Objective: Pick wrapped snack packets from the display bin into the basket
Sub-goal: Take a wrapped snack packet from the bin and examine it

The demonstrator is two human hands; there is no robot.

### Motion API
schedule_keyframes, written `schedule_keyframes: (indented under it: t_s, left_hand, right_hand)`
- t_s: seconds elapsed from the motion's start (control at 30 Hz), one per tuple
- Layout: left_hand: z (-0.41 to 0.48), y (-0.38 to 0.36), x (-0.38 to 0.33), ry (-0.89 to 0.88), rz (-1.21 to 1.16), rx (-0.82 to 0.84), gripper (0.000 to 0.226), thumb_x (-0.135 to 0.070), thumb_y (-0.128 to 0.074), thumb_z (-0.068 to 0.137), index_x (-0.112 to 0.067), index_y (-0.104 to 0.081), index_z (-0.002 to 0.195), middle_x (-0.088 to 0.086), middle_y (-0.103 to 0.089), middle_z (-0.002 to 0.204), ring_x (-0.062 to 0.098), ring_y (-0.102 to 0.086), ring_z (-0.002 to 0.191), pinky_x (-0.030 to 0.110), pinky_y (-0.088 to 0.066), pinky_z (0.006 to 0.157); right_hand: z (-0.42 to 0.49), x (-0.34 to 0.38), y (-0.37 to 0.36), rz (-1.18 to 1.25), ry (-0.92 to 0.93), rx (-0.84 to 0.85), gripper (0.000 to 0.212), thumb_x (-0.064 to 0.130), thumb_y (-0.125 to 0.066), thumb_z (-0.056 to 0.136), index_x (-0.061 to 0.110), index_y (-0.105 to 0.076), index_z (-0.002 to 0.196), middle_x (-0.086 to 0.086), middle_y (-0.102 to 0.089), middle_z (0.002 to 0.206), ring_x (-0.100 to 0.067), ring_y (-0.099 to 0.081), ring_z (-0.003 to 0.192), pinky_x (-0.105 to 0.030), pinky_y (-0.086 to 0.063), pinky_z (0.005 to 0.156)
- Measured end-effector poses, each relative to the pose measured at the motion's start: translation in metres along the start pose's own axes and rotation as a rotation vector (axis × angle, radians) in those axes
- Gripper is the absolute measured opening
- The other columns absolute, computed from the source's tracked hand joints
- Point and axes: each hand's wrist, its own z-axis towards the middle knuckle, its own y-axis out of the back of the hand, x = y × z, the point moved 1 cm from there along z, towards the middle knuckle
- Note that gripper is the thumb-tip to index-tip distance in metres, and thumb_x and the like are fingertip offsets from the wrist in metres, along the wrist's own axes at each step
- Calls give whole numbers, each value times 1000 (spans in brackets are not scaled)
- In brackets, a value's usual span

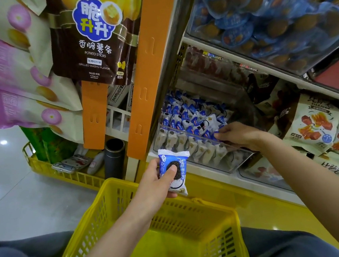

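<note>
One snack packet [173,169] is pinched in the left hand [155,181] at frame centre, above the yellow basket [91,225]; the right hand [239,136] pinches another packet [215,136] inside the clear display bin [198,152], centre right.

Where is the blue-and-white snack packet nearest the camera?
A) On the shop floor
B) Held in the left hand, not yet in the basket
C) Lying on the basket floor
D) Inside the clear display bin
B: the left hand grips the snack packet with the thumb across its front, holding it up by the far rim of the yellow basket.
</note>
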Motion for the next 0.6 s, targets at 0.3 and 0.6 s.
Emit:
schedule_keyframes:
  t_s: [0.3, 0.6]
  left_hand:
    - [1, -2, 1, 10, 14, -15, 16, -22, -52, 94, -28, -51, 109, 1, -66, 100, 8, -67, 71, 20, -53, 54]
    - [-1, -6, 11, 24, 81, -6, 14, -13, -53, 93, -25, -53, 99, -11, -66, 89, -7, -64, 66, 10, -47, 53]
  right_hand:
    - [0, -4, -7, -88, 90, -167, 23, 22, -69, 82, 10, -63, 101, -8, -63, 108, -14, -55, 91, -24, -44, 82]
    - [-96, 15, -64, 164, 648, -341, 19, 38, -46, 89, 29, -57, 101, 17, -59, 91, 5, -55, 84, -8, -45, 71]
